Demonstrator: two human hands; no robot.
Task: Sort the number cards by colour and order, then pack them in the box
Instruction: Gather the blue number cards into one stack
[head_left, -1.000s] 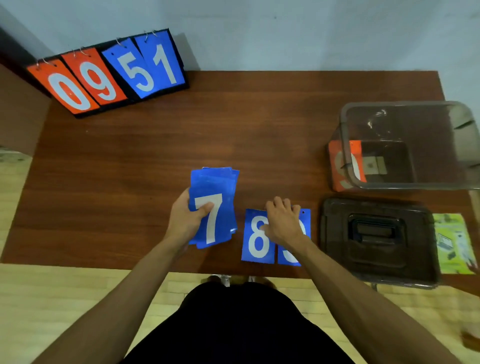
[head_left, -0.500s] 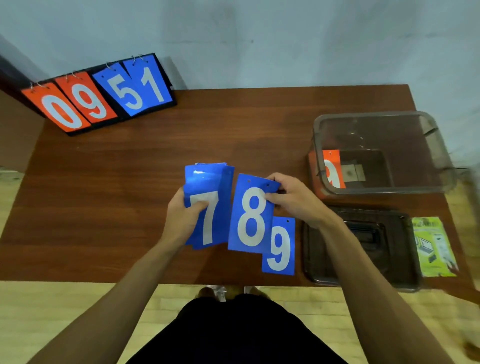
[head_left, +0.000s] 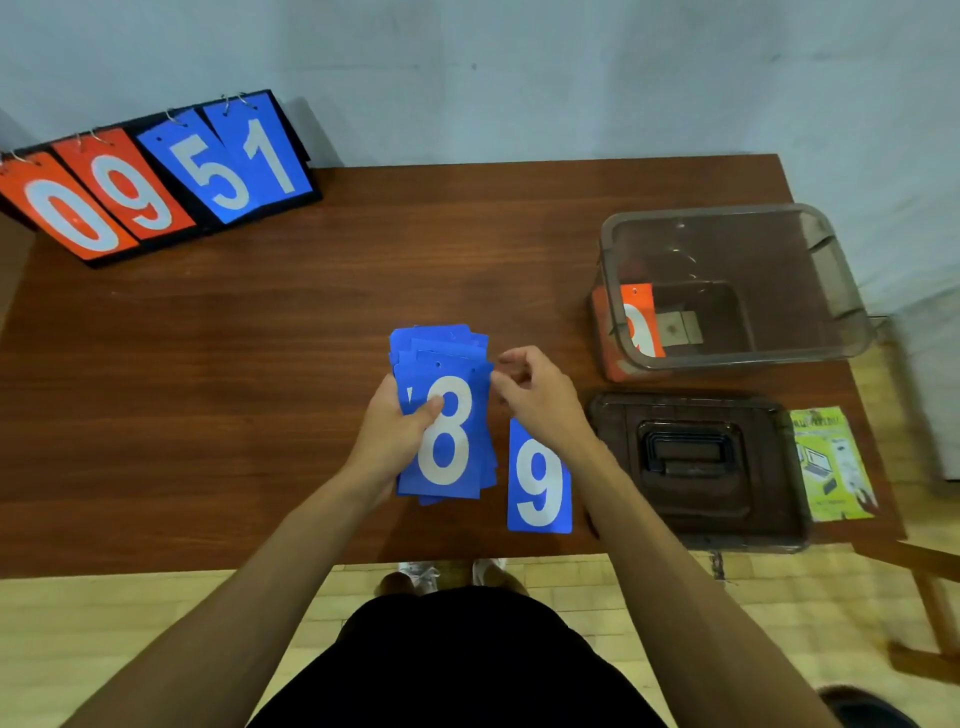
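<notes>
My left hand (head_left: 396, 436) grips a stack of blue number cards (head_left: 448, 415) above the table, thumb across the front; the blue 8 lies on top. My right hand (head_left: 540, 397) hovers just right of the stack with fingers loosely curled, holding nothing I can see. A single blue 9 card (head_left: 537, 488) lies flat on the table below that hand. The clear box (head_left: 727, 283) stands at the right with orange cards (head_left: 636, 325) leaning inside its left wall.
The box's dark lid (head_left: 696, 467) lies in front of the box, a green leaflet (head_left: 831, 462) to its right. A flip scoreboard (head_left: 150, 176) showing 09 and 51 stands at the back left. The wooden table's (head_left: 234, 364) front edge is close to me.
The blue 8 card went from my right hand onto the stack in my left hand, covering the 7. My right hand let go of it.
</notes>
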